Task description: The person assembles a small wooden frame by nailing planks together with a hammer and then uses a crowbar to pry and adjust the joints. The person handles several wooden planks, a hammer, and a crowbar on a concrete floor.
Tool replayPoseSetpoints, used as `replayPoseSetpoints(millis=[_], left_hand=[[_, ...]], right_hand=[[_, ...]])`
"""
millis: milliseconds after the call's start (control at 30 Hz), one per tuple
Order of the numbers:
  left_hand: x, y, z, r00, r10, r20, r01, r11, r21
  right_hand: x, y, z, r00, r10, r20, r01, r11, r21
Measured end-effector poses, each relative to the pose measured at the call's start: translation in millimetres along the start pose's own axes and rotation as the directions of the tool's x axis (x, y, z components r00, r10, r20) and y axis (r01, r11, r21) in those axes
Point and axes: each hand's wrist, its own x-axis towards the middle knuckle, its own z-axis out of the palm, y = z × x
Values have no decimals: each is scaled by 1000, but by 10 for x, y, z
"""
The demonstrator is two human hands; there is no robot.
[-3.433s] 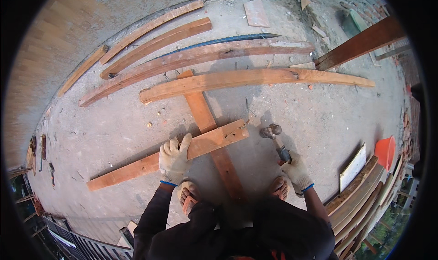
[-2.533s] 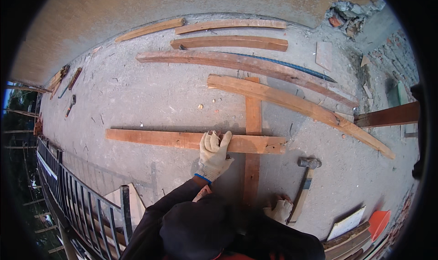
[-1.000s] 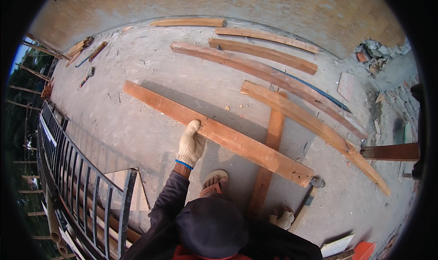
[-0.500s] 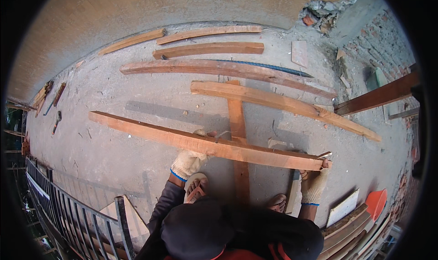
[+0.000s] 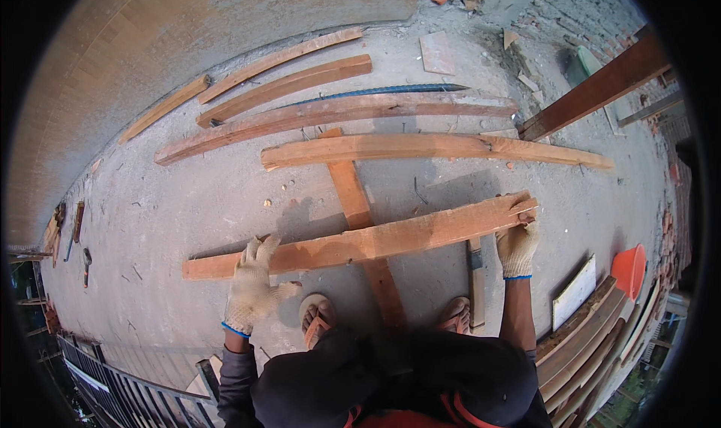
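A long reddish wooden beam (image 5: 413, 229) lies across in front of me, its right end split and higher in the picture than its left. My right hand (image 5: 517, 249), in a cream knitted glove with a blue cuff, grips the beam at that split end. Gloved alike, my left hand (image 5: 257, 285) is at the left part of the beam, with thumb and fingers spread; whether it touches the wood I cannot tell. A flat wooden piece (image 5: 387, 293) passes crosswise under the beam, between my sandalled feet.
Beyond lie another beam (image 5: 428, 148), a longer weathered one (image 5: 338, 112), a dark blue bar (image 5: 390, 90) and shorter lengths by the wall. A hammer (image 5: 86, 266) rests far left, above a black railing (image 5: 143, 387). Right are an orange bucket (image 5: 628, 270) and stacked planks (image 5: 582, 353).
The beam has tilted: its left end came nearer and its right end went farther. My left hand let go from under its middle, moved left and spread open. The view also turned.
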Motion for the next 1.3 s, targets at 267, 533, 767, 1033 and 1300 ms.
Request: replayPoseSetpoints(millis=[267, 533, 767, 1033, 1300], left_hand=[[677, -15, 762, 904, -95, 418, -8, 972, 237], [565, 119, 889, 998, 22, 64, -30, 990, 138], [569, 80, 1162, 997, 28, 66, -43, 972, 232], [474, 170, 1043, 993, 8, 119, -21, 994, 108], [900, 355, 613, 991, 78, 105, -64, 989, -131]], right_hand=[[-98, -73, -230, 900, 111, -422, -270, 902, -338], [-1421, 31, -570, 896, -15, -444, -418, 316, -852], [-1883, 258, -470, 950, -39, -311, -308, -300, -903], [-2306, -551, -857, 865, -101, -491, -461, -542, -702], [-2787, -570, -751, 705, 83, -704, -626, -395, -673]])
